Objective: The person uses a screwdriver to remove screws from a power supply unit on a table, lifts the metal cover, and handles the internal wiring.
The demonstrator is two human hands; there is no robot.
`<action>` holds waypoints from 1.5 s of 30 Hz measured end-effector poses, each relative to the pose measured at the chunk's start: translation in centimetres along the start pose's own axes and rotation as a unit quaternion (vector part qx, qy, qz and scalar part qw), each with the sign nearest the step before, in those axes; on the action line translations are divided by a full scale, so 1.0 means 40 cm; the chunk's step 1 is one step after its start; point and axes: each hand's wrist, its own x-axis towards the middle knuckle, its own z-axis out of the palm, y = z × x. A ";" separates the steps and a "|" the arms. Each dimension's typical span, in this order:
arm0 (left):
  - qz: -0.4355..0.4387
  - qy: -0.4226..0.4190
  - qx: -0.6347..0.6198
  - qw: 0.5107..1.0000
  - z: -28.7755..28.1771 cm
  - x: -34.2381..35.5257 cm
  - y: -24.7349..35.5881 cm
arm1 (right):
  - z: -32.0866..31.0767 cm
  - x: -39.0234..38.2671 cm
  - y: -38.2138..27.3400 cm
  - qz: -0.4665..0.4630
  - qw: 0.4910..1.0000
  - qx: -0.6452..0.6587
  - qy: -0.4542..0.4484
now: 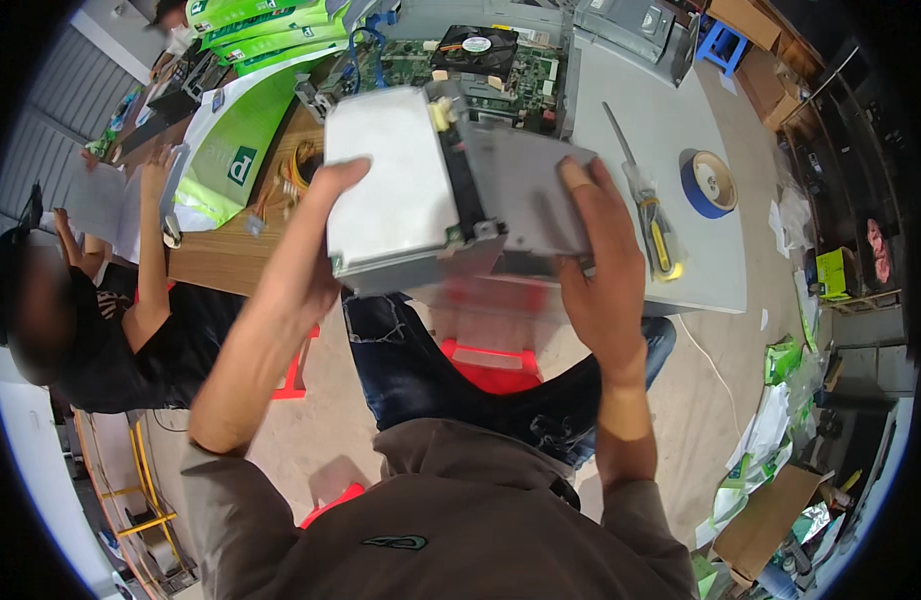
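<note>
Above my lap, at the table's near edge, I hold up a boxy computer part with a white top [391,180] and grey metal sides. My left hand [316,240] is closed round its left side, thumb on the white face. Along its right runs a black strip with a yellowish connector. A flat grey metal piece [531,190] sits against that side, blurred by motion. My right hand [606,260] grips this piece by its right edge. I cannot tell whether the two parts are joined. Behind them lies an open computer case with a green circuit board [536,85] and a black fan [475,50].
On the grey table [706,275] at right lie a long thin tool [619,132], a yellow-handled tool [664,245] and a blue-edged tape roll [711,188]. Green-white bags [231,160] lie left. A co-worker [101,320] handles papers there. A red stool [491,368] stands below.
</note>
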 end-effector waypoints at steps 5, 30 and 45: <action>0.067 -0.040 0.189 0.979 0.056 0.068 0.074 | 0.057 -0.026 -0.031 0.105 0.984 0.071 0.128; 0.100 -0.241 0.646 0.717 0.242 0.021 0.264 | 0.113 -0.110 -0.047 0.202 0.912 0.340 0.113; 0.156 -0.190 0.684 0.687 0.233 0.041 0.250 | 0.102 -0.081 -0.087 0.170 0.941 0.263 0.132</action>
